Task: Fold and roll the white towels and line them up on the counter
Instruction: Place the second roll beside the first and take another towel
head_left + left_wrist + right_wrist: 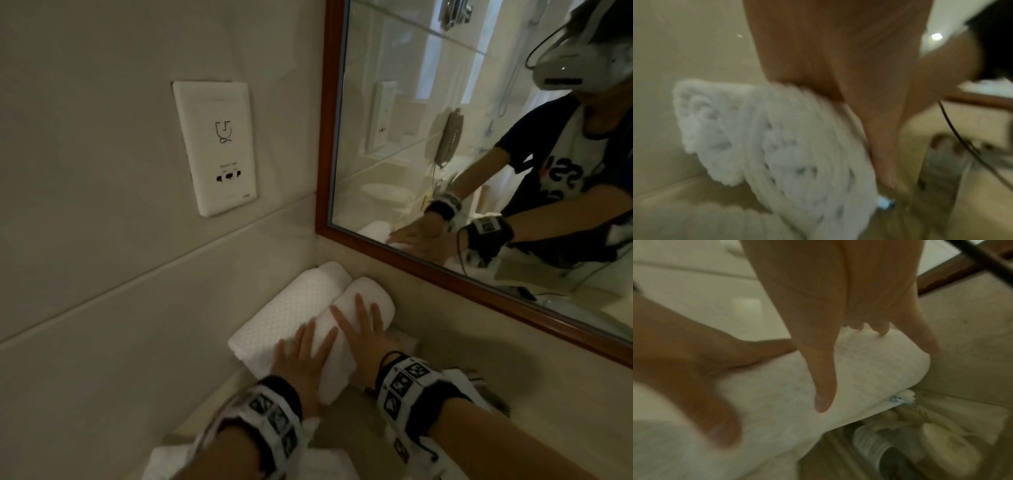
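Two white towel rolls lie side by side in the corner of the beige stone tabletop (445, 346), touching along their length and running diagonally toward the place where the tiled wall (120, 274) meets the low ledge under the mirror (479, 154). The left roll (284, 315) has a dotted, waffle-like weave; the right roll (349, 329) is thick, soft terry, a plump cylinder with rounded ends, and the left wrist view shows its near end as a blurred spiral of layers. The left hand (301, 356) lies flat on the near part of the right roll, its grip spread with straight fingers pressing down. The right hand (363, 329) rests farther along the same roll, its grip likewise spread, fingers straight and splayed over the curved top; in the right wrist view the fingertips (824, 404) press into the nap. A third white towel end (332, 270) peeks out behind the left roll, deep in the corner. The rolls sit close against the wall on the left, and the dark wooden mirror frame (445, 270) hangs over the ledge on the right, leaving open tabletop only toward the near side. A white socket plate (214, 147) is set in the wall above. More white cloth (164, 462) shows at the lower edge.
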{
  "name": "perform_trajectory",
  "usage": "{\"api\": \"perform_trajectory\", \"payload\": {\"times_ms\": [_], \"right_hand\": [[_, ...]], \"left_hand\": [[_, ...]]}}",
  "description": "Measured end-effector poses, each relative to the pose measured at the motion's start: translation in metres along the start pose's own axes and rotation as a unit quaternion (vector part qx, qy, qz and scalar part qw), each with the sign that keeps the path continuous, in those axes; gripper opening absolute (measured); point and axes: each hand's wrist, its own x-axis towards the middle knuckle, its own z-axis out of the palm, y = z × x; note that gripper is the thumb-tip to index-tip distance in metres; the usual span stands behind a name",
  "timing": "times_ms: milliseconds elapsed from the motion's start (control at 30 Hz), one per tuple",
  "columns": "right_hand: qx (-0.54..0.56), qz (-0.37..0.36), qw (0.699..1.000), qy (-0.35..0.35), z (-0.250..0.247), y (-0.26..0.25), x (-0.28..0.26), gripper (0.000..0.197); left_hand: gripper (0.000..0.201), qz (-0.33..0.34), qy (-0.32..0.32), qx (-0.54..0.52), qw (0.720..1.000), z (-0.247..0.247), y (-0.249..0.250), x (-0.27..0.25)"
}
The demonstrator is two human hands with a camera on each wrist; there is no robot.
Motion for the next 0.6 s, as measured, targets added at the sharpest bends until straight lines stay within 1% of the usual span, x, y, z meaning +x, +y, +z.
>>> {"api": "perform_trajectory", "payload": {"times_ms": [33, 67, 100, 167, 233, 267, 300, 367, 433, 467, 533, 567, 600], "right_hand": [[0.013, -0.019, 1.000, 0.006, 0.001, -0.005, -0.017, 0.096], [0.029, -0.030, 0.999, 0.011, 0.005, -0.010, -0.034, 0.098], [0.044, -0.045, 0.998, 0.011, 0.011, -0.015, -0.051, 0.102], [0.060, -0.088, 0.994, -0.025, 0.034, -0.023, -0.077, 0.110], [0.045, -0.138, 0.986, -0.079, 0.059, -0.033, -0.099, 0.111], [0.046, -0.153, 0.983, -0.094, 0.070, -0.038, -0.109, 0.109], [0.052, -0.160, 0.980, -0.104, 0.080, -0.043, -0.116, 0.107], [0.060, -0.145, 0.976, -0.151, 0.091, -0.056, -0.127, 0.104], [0.079, -0.121, 0.969, -0.199, 0.097, -0.065, -0.134, 0.105], [0.084, -0.114, 0.968, -0.208, 0.098, -0.069, -0.137, 0.106], [0.074, -0.109, 0.972, -0.195, 0.096, -0.070, -0.143, 0.101], [0.074, -0.105, 0.975, -0.181, 0.093, -0.069, -0.145, 0.095], [0.085, -0.095, 0.978, -0.163, 0.090, -0.067, -0.147, 0.088]], "left_hand": [[0.112, 0.012, -0.068, -0.007, 0.998, -0.010, -0.008, -0.012], [0.112, 0.020, -0.114, -0.003, 0.993, -0.021, -0.015, -0.029], [0.118, 0.028, -0.143, 0.006, 0.989, -0.027, -0.022, -0.046], [0.135, 0.036, -0.188, 0.010, 0.981, -0.021, -0.041, -0.080], [0.144, 0.042, -0.246, 0.002, 0.968, -0.006, -0.055, -0.116], [0.146, 0.044, -0.267, -0.001, 0.963, 0.004, -0.060, -0.131], [0.144, 0.053, -0.273, 0.002, 0.961, 0.013, -0.061, -0.143], [0.131, 0.053, -0.243, 0.006, 0.969, 0.030, -0.060, -0.158], [0.116, 0.012, -0.177, -0.007, 0.984, 0.039, -0.058, -0.162], [0.107, -0.007, -0.144, -0.031, 0.989, 0.037, -0.056, -0.162], [0.085, -0.008, -0.075, -0.059, 0.995, 0.028, -0.049, -0.165], [0.077, 0.016, -0.017, -0.050, 0.998, 0.027, -0.046, -0.165], [0.075, 0.054, 0.029, -0.045, 0.997, 0.025, -0.043, -0.168]]}}
